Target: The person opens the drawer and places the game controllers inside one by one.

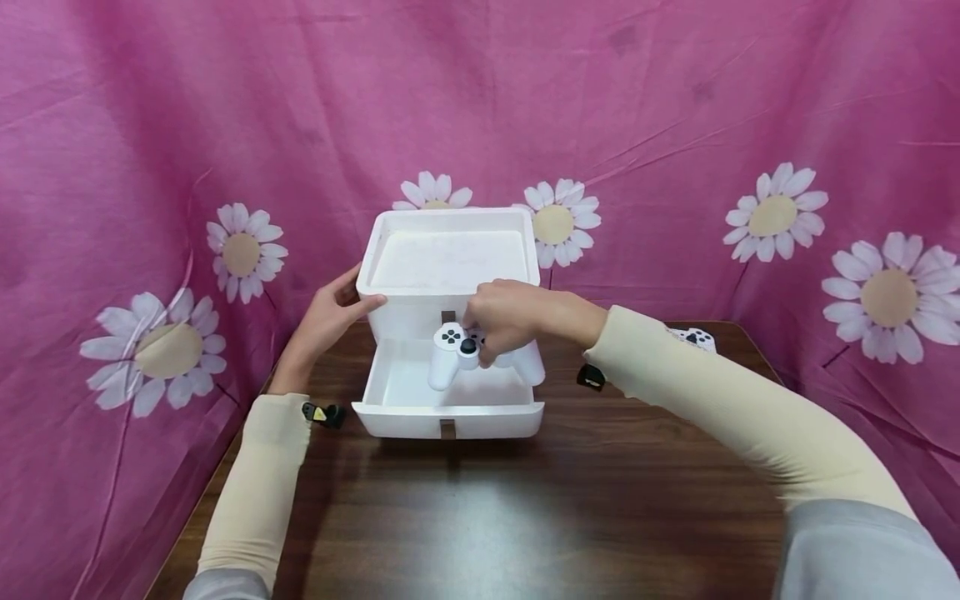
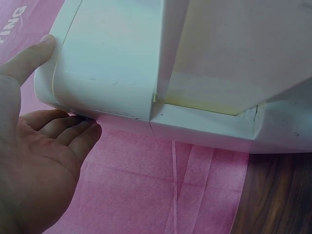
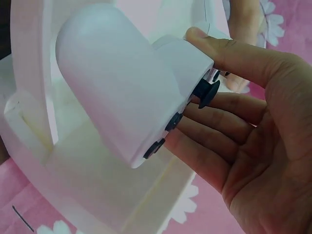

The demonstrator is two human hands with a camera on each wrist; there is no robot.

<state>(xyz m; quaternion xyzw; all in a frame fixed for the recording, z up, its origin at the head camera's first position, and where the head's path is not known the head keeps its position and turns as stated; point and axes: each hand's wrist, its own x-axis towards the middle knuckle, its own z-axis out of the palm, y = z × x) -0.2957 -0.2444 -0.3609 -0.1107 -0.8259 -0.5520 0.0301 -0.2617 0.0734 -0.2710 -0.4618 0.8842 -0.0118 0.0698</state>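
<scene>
- The right hand (image 1: 506, 317) grips a white game controller (image 1: 444, 371) between thumb and fingers (image 3: 214, 124); its dark thumbstick and buttons show.
- The left hand (image 1: 327, 315) holds the near left corner of the white drawer unit (image 1: 450, 258), thumb on the upper front edge and fingers along the side.
- The held controller hangs over the drawer unit's pulled-out lower drawer (image 1: 487, 423), its right grip reaching past that drawer's right side.
- The upper drawer (image 1: 405, 318) sits closed in the drawer unit, partly hidden by the right hand.
- To the right of the drawer unit, well apart, a second controller (image 1: 697, 337) shows partly behind the right arm's cream sleeve (image 1: 720, 400).
- Beneath the drawer unit, and in front of it, spreads the dark wooden desk (image 1: 600, 475).
- Behind and on both sides of the drawer unit hangs a pink cloth (image 1: 487, 100) with white daisies.
</scene>
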